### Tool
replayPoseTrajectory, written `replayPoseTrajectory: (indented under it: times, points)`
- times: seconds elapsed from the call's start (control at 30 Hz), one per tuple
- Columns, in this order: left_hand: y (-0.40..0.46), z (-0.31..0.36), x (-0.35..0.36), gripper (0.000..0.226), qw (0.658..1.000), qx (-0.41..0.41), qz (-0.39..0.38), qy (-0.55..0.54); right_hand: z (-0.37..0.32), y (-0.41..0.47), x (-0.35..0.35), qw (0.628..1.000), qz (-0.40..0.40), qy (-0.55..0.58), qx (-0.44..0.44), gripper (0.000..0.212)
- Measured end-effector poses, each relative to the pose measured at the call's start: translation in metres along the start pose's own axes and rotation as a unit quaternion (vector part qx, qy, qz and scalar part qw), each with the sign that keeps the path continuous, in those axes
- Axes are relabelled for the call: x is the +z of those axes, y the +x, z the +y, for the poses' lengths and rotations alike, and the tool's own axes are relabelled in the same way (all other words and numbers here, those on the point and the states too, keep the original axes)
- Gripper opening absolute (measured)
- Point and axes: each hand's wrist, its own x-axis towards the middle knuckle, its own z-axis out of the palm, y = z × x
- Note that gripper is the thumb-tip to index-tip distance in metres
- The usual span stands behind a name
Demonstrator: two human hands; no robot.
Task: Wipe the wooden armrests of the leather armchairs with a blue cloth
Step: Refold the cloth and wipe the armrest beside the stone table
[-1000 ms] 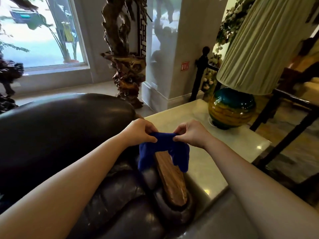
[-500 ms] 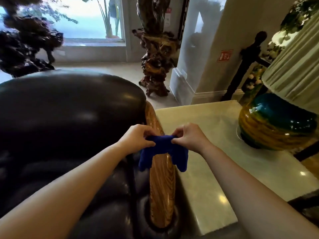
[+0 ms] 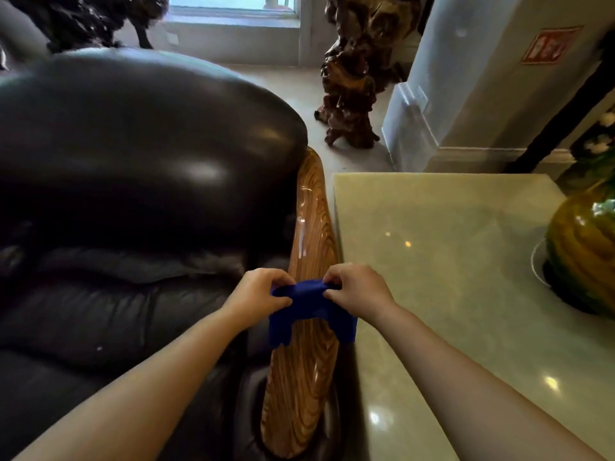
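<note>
A blue cloth (image 3: 311,311) is draped across the glossy wooden armrest (image 3: 304,377) of a dark leather armchair (image 3: 133,168). My left hand (image 3: 258,296) pinches the cloth's left end and my right hand (image 3: 357,292) pinches its right end, both held over the middle of the armrest. The cloth's two ends hang down on either side of the wood. The armrest runs from the lower middle of the view up to the chair's rounded back.
A pale stone side table (image 3: 449,261) stands tight against the armrest's right side, with a green and amber lamp base (image 3: 585,257) at its right edge. A carved root sculpture (image 3: 356,78) and a white pillar (image 3: 472,78) stand on the floor beyond.
The view has tipped down and swung left, showing more of the armrest. Both hands still hold the cloth, and it now sits nearer along the armrest than before.
</note>
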Motion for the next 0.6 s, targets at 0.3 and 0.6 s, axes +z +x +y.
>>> replayPoseTrajectory:
  times: [0.3,0.6]
  points:
    - [0.050,-0.050,0.051,0.033,0.995,0.024,0.066,0.072,0.034,0.050,0.060,0.974,0.033,-0.157,-0.160,0.009]
    - [0.054,-0.089,0.077,0.037,0.994,0.039,0.102,0.020,0.064,0.044,0.110,0.983,0.162,-0.011,-0.086,0.035]
